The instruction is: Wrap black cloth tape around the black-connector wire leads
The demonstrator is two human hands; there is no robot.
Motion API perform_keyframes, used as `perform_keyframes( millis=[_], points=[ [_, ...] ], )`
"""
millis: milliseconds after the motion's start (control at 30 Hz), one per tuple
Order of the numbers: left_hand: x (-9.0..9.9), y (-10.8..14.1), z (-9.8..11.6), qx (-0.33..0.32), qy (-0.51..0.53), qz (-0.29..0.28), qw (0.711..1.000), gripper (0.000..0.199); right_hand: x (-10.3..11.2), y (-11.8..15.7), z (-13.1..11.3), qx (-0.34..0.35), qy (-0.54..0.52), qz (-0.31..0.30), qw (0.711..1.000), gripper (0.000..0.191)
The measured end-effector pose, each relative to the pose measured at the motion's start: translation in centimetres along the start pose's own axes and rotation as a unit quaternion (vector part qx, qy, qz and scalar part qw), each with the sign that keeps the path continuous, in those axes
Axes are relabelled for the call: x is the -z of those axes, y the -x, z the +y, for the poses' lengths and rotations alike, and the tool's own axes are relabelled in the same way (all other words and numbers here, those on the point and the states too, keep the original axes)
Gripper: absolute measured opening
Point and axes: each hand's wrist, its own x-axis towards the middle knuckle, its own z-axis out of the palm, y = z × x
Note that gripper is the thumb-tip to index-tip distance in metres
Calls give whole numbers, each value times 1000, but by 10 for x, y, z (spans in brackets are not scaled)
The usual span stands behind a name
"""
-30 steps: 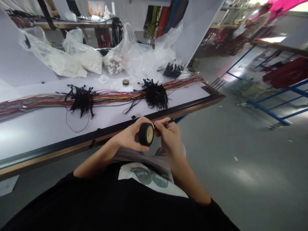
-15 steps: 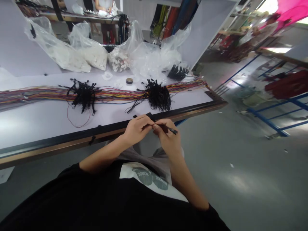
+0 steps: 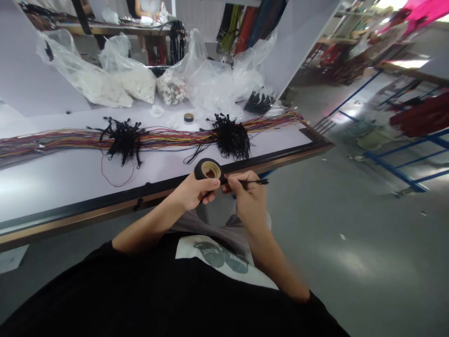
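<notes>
Tape roll up at the front edge of the table, and the left hand has it pinched, thumb across the lower rim, its pale core facing up! The right hand is right alongside, fingers closed on a thin black cable whose split ends poke out to the right. Something dark bridges the narrow space between roll and right fingers; tape or cable, I cannot tell.

Both hands are on the wearer's side of that edge, above the lap; whether the roll touches the edge is unclear. Just beyond it, the right-hand black bundle spills close to the border, so room is tight there. Look left, and a broad bare strip of white table runs along the front, with a thin pink wire loop reaching into it below the left-hand black bundle.

Colored wires stretch lengthwise under both bundles, and a small second roll sits behind them, between the bundles. Clear plastic bags crowd the back. Out past the table's right corner, open gray floor spreads wide, up to a blue metal frame farther right.
</notes>
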Motion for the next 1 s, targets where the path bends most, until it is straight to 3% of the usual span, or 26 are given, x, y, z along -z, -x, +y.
perform_keyframes(
  millis=[67,167,233,367,500,600,700,800,900,1000],
  points=[
    [3,7,5,-57,-98,-12,993,48,3,-4,1,-35,-12,6,999,18],
    [10,13,13,-115,-267,-109,951,62,10,-7,-5,-26,54,-21,998,16],
    [12,12,14,-122,-318,-128,931,49,13,-7,-11,11,90,-39,995,15],
    [6,4,5,-144,-353,42,923,9,12,-2,-15,61,88,-33,994,15],
    [-2,1,-1,-167,-375,94,907,5,7,1,-13,40,82,-45,995,15],
    [-4,3,-3,-165,-369,120,907,5,5,1,-13,90,124,-69,986,9],
    [-7,5,-6,-158,-314,136,926,4,5,-1,-14,153,155,-25,976,7],
    [-8,5,-5,-133,-169,159,964,31,6,-2,-14,151,158,6,976,8],
    [-4,0,0,-56,-51,88,993,41,6,-1,-15,111,136,-17,984,9],
    [0,-4,1,30,-2,6,1000,46,4,2,-14,49,103,-36,993,10]
  ],
)
